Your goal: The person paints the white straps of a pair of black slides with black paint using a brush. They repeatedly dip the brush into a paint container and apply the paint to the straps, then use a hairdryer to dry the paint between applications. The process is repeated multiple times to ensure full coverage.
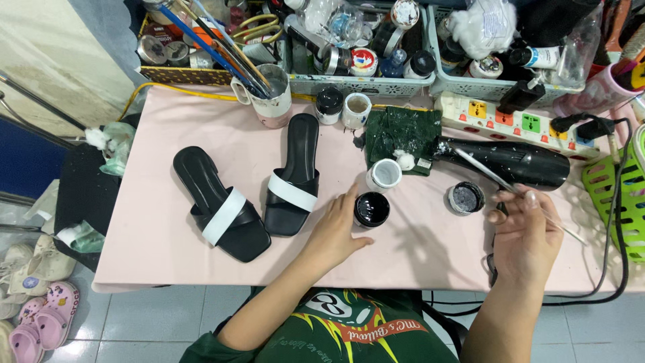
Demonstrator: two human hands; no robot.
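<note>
My left hand [334, 232] rests flat on the pink table [168, 255], fingers apart, its fingertips beside a small round jar of black paint [371, 209]. My right hand [526, 235] holds a thin paintbrush [500, 181] that slants up to the left. Two black slide sandals with white straps lie to the left: one [220, 203] angled, the other [294, 176] nearly upright. A white open jar [383, 174] and a dark lid [465, 198] sit near the black jar.
A black hair dryer [510, 161] lies right of a dark green cloth [402, 133]. A power strip [517, 121] with plugs, baskets of paint bottles [363, 60], a mug of brushes [269, 94] line the back. A green basket [621, 195] stands at right; shoes [30, 296] on the floor at left.
</note>
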